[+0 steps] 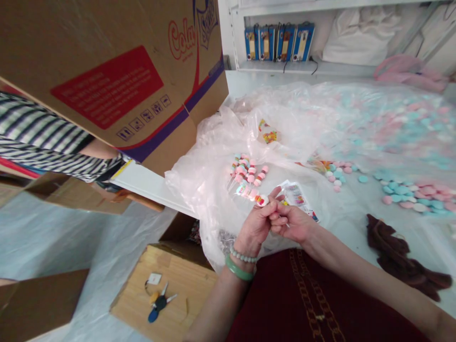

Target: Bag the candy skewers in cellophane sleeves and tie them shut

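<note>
My left hand (257,223), with a green bangle and a beaded bracelet at the wrist, is closed around the lower end of a candy skewer (251,192). Pink, white and coloured pieces are threaded along the skewer, which points up and left. Pressed against the left hand, my right hand (292,222) pinches the thin stick under the candies. Just beyond lies a small pile of candy skewers (244,166) on clear plastic sheeting (217,147). Printed plastic wrappers (296,195) lie beside my right hand, partly behind the fingers.
Loose pink, blue and white candies (402,192) lie at the right, near a large clear bag of them (392,118). A brown cloth (395,251) lies closer. A big cardboard box (117,61) stands left, a person's striped sleeve (42,128) behind it. Keys (160,301) rest on cardboard below.
</note>
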Available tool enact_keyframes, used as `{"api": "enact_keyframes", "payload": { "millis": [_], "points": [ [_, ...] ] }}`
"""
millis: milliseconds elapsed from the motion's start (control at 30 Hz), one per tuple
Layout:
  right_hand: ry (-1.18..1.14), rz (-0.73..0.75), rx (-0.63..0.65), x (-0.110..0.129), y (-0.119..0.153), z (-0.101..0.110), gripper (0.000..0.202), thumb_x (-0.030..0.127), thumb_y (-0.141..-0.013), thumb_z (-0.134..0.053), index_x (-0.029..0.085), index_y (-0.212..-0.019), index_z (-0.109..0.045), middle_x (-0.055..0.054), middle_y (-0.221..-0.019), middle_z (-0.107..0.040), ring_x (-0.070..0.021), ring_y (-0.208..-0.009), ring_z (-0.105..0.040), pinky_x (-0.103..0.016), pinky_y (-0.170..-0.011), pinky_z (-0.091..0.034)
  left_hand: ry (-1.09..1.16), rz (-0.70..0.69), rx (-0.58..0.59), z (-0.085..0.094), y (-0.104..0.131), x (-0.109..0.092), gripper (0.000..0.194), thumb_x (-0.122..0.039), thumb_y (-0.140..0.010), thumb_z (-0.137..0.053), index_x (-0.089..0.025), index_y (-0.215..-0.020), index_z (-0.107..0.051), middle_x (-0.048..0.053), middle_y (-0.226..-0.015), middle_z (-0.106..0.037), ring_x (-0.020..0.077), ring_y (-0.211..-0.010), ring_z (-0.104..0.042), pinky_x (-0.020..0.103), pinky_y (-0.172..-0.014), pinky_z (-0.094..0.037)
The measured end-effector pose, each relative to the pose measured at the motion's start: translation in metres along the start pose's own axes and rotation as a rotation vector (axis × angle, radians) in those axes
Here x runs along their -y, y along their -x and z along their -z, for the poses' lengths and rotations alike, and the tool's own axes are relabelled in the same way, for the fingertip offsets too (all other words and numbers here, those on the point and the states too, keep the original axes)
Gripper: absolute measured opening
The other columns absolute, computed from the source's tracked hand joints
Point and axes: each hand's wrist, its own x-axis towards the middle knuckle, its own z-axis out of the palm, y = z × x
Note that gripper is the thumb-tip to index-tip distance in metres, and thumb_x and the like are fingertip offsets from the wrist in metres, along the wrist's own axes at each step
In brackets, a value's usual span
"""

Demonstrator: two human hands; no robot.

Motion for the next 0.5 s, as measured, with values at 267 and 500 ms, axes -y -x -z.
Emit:
{"api": "enact_keyframes", "payload": {
  "millis": [267,500],
  "points": [
    [0.190,0.241,-0.339,0.026,0.004,0.018,0.023,0.032,-0.068,-0.068,0.023,-0.089,-0.064,-0.001,-0.090,-0.065,-0.0164,-0.081,-0.057,-0.028,-0.068,-0.045,-0.311,-0.096,0.008,0.006,0.006,-0.018,0.031,-0.044,-0.079,-0.066,-0.015,-0.067,-0.065,0.010,-0.085,-0.069,0.0202,-0.080,-0.065,0.030,-0.074,-0.049],
    [-0.271,0.187,-0.363,0.039,-0.021,-0.007,0.029,0.026,-0.058,-0.072,0.018,-0.080,-0.056,0.001,-0.074,-0.063,-0.0131,-0.066,-0.056,-0.026,-0.063,-0.045,-0.454,-0.083,-0.225,-0.004,0.001,-0.014,0.029,-0.043,-0.078,-0.064,-0.016,-0.069,-0.065,-0.002,-0.050,-0.051,0.0069,-0.037,-0.036,0.021,-0.039,-0.025]
  ]
}}
